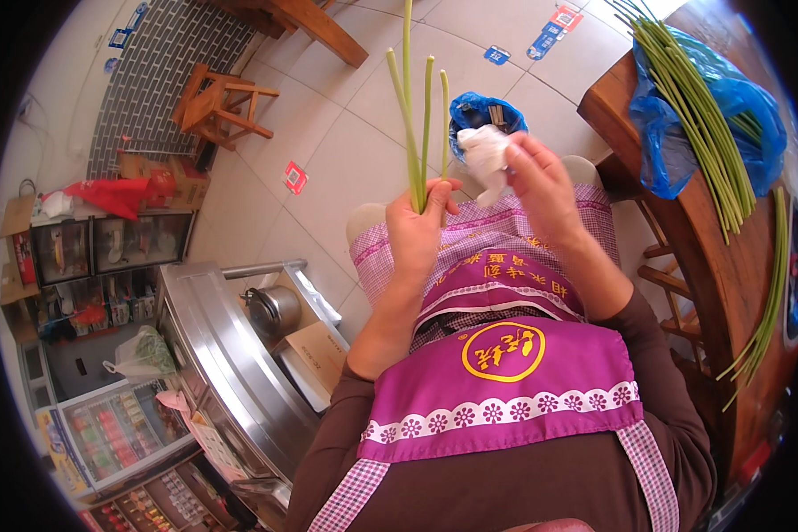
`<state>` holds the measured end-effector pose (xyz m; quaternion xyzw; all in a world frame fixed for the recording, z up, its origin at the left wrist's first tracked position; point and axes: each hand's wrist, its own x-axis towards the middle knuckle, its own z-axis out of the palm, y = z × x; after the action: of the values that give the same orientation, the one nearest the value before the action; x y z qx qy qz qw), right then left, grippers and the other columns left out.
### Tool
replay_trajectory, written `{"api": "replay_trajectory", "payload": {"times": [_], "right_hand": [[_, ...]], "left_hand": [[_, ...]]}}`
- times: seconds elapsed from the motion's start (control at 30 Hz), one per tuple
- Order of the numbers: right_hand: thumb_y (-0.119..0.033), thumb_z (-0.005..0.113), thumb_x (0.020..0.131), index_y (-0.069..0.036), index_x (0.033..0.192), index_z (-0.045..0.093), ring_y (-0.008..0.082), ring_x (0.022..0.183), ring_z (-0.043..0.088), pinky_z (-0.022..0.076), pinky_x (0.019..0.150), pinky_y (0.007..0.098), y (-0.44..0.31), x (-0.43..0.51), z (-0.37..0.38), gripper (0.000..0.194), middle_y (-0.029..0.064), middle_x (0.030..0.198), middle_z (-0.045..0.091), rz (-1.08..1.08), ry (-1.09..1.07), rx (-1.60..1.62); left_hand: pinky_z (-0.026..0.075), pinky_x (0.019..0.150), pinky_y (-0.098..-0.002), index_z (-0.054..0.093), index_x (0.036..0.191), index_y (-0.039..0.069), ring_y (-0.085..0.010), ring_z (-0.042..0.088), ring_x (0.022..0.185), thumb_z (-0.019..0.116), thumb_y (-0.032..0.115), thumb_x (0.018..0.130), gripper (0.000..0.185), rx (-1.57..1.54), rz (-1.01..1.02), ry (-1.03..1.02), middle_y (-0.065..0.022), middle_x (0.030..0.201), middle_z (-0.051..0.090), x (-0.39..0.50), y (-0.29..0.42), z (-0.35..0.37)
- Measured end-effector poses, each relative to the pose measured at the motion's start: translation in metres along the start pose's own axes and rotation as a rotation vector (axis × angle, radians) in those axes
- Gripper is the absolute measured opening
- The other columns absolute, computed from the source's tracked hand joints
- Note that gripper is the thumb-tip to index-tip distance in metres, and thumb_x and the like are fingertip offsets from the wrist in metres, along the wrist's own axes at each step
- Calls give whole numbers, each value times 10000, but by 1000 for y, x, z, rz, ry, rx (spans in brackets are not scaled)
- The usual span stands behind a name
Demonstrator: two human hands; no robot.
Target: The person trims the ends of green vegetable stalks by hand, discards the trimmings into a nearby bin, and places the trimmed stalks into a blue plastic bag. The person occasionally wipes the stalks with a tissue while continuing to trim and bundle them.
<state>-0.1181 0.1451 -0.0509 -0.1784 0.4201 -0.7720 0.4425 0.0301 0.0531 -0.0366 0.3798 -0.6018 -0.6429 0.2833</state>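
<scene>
Several long green stems (412, 143), like garlic shoots, stand upright in my left hand (420, 219), whose fingers are closed round their lower ends. To its right, my right hand (546, 183) pinches a crumpled whitish cloth or tissue (484, 156), slightly blurred. Behind the cloth, on the floor, is a bin lined with a blue plastic bag (464, 114), with some scraps inside. On the wooden table at the right, a large bunch of the same green stems (698, 126) lies across a blue plastic bag (668, 149). A smaller bundle of stems (768, 299) lies nearer to me.
The wooden table (711, 279) curves along my right, with a wooden chair (668, 282) partly beneath it. At the left stand a stainless steel counter (219, 332), a metal pot (276, 311) and a cardboard box (316, 356). A wooden stool (219, 103) is farther off on the tiled floor.
</scene>
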Motion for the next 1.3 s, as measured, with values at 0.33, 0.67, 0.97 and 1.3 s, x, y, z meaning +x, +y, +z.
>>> {"api": "replay_trajectory", "payload": {"times": [0.33,0.67,0.97,1.3], "right_hand": [[-237,431,1042,-2,943,552,299,721,560,443,660,352,31,-3,31,282,137,854,587,-552,49,-778],[-334,372,1066,-54,885,545,79,622,507,433,549,265,12,35,18,376,11,709,522,-283,411,-151],[-357,340,1052,19,1033,596,150,781,643,529,696,270,-35,46,-5,456,104,921,665,-266,457,-157],[-259,412,1058,-25,1029,557,103,704,500,448,614,283,39,2,35,277,51,816,582,-306,98,-329]], "left_hand": [[404,521,-235,686,861,-26,-59,527,585,701,93,881,121,120,8,-70,-6,676,635,-2,-9,13],[384,508,-228,671,828,-3,-58,511,551,706,87,877,109,200,-89,-154,-13,649,624,-18,-5,15],[288,436,-203,668,865,2,-24,415,487,700,100,898,108,-166,-159,-82,-38,655,627,-18,-5,-1],[346,464,-205,675,851,-11,-42,462,507,708,86,882,106,-104,-115,-92,-29,663,634,-11,-15,15]]}}
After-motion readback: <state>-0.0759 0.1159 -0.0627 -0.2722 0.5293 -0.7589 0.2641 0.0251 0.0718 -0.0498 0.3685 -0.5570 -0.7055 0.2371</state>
